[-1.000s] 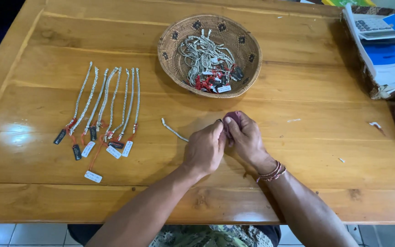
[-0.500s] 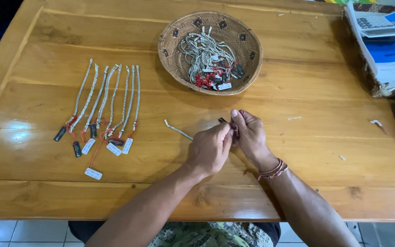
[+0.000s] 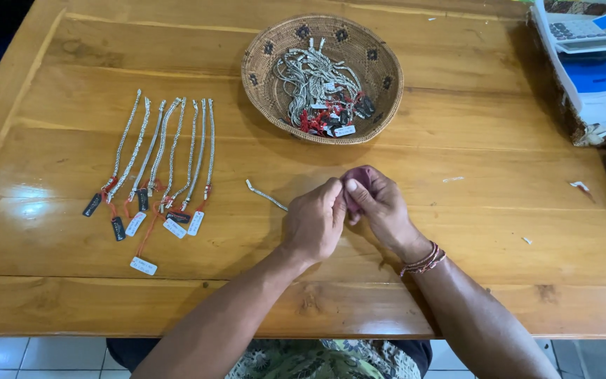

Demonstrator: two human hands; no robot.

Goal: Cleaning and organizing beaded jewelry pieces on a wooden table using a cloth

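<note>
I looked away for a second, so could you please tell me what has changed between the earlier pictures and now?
Little changed. The left hand and right hand stayed pressed together on one silver bracelet, only shifting their fingers; its free end still trails left on the table. A pinkish bit now shows between the fingertips. The row of tagged bracelets and the woven basket kept their places.

Silver chain (image 3: pixel 266 196), straight, on table
</note>
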